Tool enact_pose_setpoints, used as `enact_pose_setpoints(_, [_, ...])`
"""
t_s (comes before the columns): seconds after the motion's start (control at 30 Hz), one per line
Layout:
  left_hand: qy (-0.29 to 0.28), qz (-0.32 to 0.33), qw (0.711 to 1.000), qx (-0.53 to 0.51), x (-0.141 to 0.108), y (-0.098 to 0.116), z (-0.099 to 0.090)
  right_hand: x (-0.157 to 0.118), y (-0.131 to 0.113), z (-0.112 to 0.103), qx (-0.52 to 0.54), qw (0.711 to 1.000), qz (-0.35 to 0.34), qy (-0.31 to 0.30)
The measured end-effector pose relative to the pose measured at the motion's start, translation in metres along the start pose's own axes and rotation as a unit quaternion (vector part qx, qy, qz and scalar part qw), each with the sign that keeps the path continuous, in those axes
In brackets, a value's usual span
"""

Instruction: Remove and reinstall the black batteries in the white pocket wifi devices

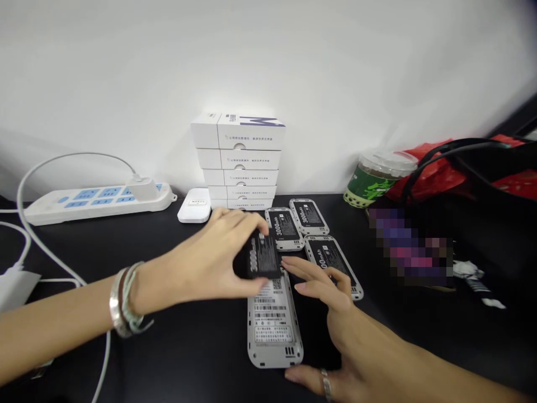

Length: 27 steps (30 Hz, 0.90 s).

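Pinching a flat, black rectangular battery at its far and near edges, the left hand holds it over the far end of a pale grey device. The right hand is spread wide beside that device, thumb by its near corner, fingertips close to the battery; whether the thumb touches is hard to tell. The device's shell looks like smooth plastic with rounded corners, its recess lined with a barcode-printed label. Its long axis runs away from the person, as does the battery's, whose white lettering reads upward along the left edge. Three similar units lie beyond, black batteries seated. A matte black tabletop meets a plain white wall, with glossy white cartons stacked against it.
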<state>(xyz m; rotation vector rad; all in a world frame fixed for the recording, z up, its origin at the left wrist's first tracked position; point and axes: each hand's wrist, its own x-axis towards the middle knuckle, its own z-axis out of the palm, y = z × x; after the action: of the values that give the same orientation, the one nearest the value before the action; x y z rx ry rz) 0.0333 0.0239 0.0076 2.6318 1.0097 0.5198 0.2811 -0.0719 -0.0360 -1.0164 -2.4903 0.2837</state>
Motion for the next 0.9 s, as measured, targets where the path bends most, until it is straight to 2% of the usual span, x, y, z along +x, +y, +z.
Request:
enact_pose_setpoints(0.13, [-0.073, -0.077, 0.989, -0.107, -0.020, 0.015, 0.014, 0.000, 0.001, 0.001, -0.008, 1.000, 0.004, -0.004])
enact_pose_setpoints(0.3, [-0.073, -0.107, 0.980, -0.149, -0.022, 0.014, 0.021, 0.000, 0.000, 0.001, -0.014, 1.000, -0.005, -0.002])
enact_pose_setpoints(0.43, [-0.079, -0.085, 0.983, -0.140, -0.028, 0.016, 0.020, 0.001, -0.002, -0.003, -0.011, 1.000, 0.002, -0.013])
enact_pose_setpoints(0.57, [-0.078, 0.005, 0.997, -0.022, -0.041, 0.027, 0.023, 0.006, -0.006, -0.008, -0.003, 0.998, 0.027, -0.063])
enact_pose_setpoints(0.67, [-0.081, 0.055, 0.994, 0.043, -0.048, 0.037, 0.024, 0.013, -0.011, -0.009, -0.002, 0.995, 0.035, -0.098])
enact_pose_setpoints(0.8, [-0.074, 0.055, 0.995, 0.036, -0.050, 0.032, 0.015, 0.016, -0.007, -0.008, -0.006, 0.999, 0.010, -0.038])
enact_pose_setpoints(0.9, [-0.007, 0.026, 0.998, 0.057, -0.045, 0.010, -0.001, 0.009, 0.002, -0.013, -0.045, 0.999, 0.009, 0.004])
